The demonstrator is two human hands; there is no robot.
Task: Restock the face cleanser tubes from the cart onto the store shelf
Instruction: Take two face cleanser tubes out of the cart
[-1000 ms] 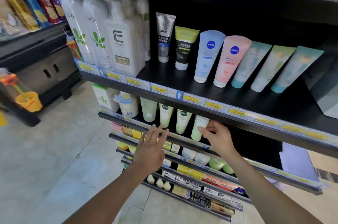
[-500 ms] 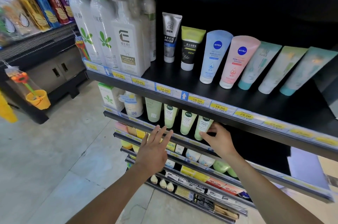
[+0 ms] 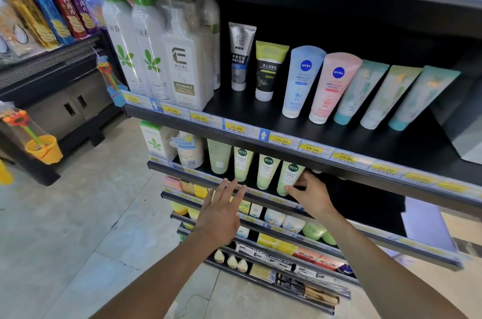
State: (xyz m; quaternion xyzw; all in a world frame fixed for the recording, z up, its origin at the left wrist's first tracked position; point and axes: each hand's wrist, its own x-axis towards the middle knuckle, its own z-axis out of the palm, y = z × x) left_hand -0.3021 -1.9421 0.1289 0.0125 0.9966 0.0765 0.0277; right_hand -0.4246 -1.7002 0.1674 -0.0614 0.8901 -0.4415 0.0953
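Now right hand (image 3: 310,196) pinches the rightmost of three green tubes (image 3: 267,171); left hand (image 3: 221,211) splayed, empty.

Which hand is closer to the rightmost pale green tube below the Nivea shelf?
Right. The right hand pinches the pale green tube at its lower end; the left hand hovers open down-left of it, not touching.

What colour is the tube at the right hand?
The tube is pale green with a dark green badge; head view.
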